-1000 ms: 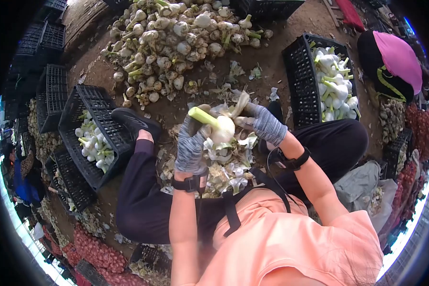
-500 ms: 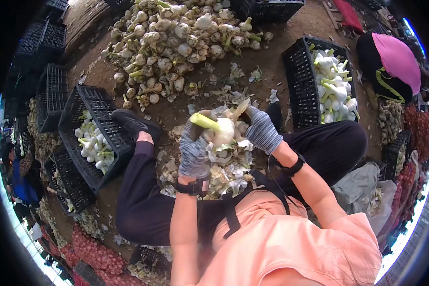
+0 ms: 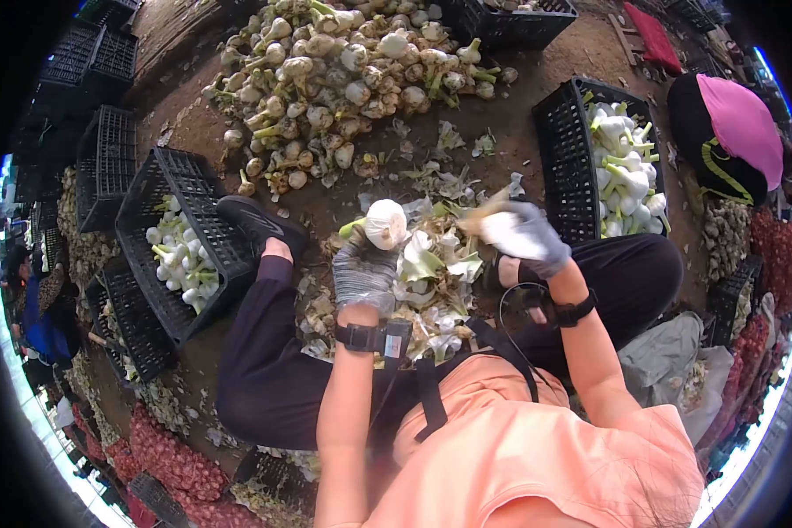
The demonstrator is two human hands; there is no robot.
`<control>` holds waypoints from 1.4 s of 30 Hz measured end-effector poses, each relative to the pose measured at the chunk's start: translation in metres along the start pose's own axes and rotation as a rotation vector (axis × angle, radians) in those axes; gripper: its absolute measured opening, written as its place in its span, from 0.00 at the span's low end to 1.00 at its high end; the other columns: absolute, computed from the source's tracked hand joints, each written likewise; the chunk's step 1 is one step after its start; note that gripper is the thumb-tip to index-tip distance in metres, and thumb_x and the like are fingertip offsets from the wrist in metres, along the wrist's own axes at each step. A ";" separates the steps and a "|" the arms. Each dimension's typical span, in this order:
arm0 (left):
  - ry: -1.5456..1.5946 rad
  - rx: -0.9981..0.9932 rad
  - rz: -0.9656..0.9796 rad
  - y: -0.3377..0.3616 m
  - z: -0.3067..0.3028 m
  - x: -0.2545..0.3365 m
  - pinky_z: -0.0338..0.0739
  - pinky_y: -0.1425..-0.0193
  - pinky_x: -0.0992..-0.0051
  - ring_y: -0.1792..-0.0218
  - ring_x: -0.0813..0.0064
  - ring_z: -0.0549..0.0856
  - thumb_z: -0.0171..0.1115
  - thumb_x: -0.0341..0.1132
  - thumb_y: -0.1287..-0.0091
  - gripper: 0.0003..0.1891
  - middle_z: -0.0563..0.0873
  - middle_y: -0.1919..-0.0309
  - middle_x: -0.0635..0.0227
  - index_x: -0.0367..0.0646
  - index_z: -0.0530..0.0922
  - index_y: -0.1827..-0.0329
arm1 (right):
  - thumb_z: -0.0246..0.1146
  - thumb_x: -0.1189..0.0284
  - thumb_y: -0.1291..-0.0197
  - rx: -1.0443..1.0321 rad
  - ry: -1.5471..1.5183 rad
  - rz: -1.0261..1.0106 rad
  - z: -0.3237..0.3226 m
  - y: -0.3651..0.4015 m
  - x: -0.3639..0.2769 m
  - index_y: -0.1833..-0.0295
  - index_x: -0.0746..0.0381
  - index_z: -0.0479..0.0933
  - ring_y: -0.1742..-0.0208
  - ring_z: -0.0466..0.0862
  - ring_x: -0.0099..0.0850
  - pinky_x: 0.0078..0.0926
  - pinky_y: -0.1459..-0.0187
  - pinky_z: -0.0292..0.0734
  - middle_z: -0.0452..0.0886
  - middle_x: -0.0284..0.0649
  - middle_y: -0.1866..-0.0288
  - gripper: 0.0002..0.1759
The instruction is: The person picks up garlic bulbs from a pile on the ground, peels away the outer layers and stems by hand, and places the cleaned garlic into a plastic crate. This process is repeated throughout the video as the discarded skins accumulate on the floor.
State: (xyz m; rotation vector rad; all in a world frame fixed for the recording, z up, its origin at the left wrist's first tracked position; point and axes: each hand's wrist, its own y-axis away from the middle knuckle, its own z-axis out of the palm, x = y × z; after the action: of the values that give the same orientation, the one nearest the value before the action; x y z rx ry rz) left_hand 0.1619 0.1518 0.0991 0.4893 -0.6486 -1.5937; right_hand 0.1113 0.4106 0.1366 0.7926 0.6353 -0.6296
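Observation:
My left hand [image 3: 363, 271], in a grey striped glove, grips a white garlic bulb [image 3: 385, 223] by its green stalk, bulb end up. My right hand [image 3: 524, 236], also gloved and motion-blurred, is out to the right of the bulb and holds a strip of peeled skin [image 3: 484, 211]. Between my knees lies a heap of peeled husks [image 3: 431, 282]. A wrist strap sits on each forearm.
A big pile of unpeeled garlic [image 3: 343, 70] lies ahead on the dirt. Black crates with peeled bulbs stand at the left [image 3: 163, 255] and right [image 3: 581, 150]. More empty crates are stacked far left. A person in pink [image 3: 735, 123] crouches at the right. Red mesh sacks lie below left.
My right hand has pulled away to the right, tearing a skin strip off the bulb. The left hand has turned the bulb so its round end faces up.

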 end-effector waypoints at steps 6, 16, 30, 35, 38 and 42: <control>-0.007 0.094 0.041 -0.010 -0.009 -0.010 0.73 0.47 0.61 0.50 0.62 0.77 0.52 0.34 0.34 0.12 0.78 0.52 0.58 0.37 0.74 0.53 | 0.64 0.63 0.47 0.386 1.237 -0.394 0.032 -0.027 0.033 0.48 0.65 0.70 0.55 0.77 0.46 0.35 0.53 0.73 0.74 0.50 0.53 0.24; -0.170 0.163 0.089 -0.003 0.005 -0.026 0.77 0.54 0.73 0.59 0.70 0.80 0.57 0.37 0.35 0.11 0.81 0.60 0.64 0.39 0.74 0.57 | 0.61 0.71 0.45 0.267 0.530 -0.193 0.012 -0.052 0.065 0.51 0.66 0.71 0.61 0.78 0.31 0.26 0.56 0.73 0.78 0.44 0.60 0.17; -1.212 0.139 0.508 -0.091 -0.009 -0.049 0.74 0.65 0.79 0.68 0.78 0.76 0.68 0.29 0.47 0.23 0.76 0.64 0.68 0.41 0.69 0.48 | 0.64 0.58 0.50 0.452 -0.881 -0.381 -0.083 -0.012 -0.009 0.42 0.64 0.65 0.54 0.78 0.41 0.37 0.53 0.77 0.74 0.45 0.52 0.33; -1.898 0.469 0.778 -0.151 -0.032 0.012 0.66 0.41 0.65 0.47 0.51 0.73 0.70 0.39 0.52 0.32 0.73 0.48 0.47 0.43 0.69 0.42 | 0.58 0.56 0.44 0.436 -0.855 -0.870 -0.128 0.037 -0.026 0.43 0.66 0.67 0.55 0.77 0.36 0.34 0.52 0.76 0.73 0.45 0.51 0.30; -2.092 0.410 0.975 -0.195 -0.033 0.024 0.69 0.45 0.64 0.49 0.52 0.75 0.68 0.40 0.50 0.28 0.76 0.51 0.48 0.43 0.72 0.45 | 0.58 0.63 0.43 0.278 -0.892 -0.849 -0.133 0.014 -0.018 0.44 0.66 0.68 0.62 0.77 0.29 0.26 0.60 0.76 0.76 0.41 0.56 0.24; -2.234 0.230 0.869 -0.231 -0.030 0.032 0.73 0.52 0.65 0.58 0.57 0.81 0.64 0.40 0.47 0.17 0.83 0.61 0.53 0.43 0.79 0.55 | 0.59 0.73 0.46 0.749 0.217 -0.135 -0.079 -0.042 -0.002 0.55 0.62 0.77 0.75 0.75 0.23 0.19 0.72 0.73 0.78 0.34 0.68 0.12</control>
State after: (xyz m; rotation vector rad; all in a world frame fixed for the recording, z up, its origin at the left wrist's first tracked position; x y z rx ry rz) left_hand 0.0043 0.1294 -0.0739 -1.5828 -2.1790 -0.5549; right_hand 0.0590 0.4508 0.0765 1.5399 0.6549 -0.9312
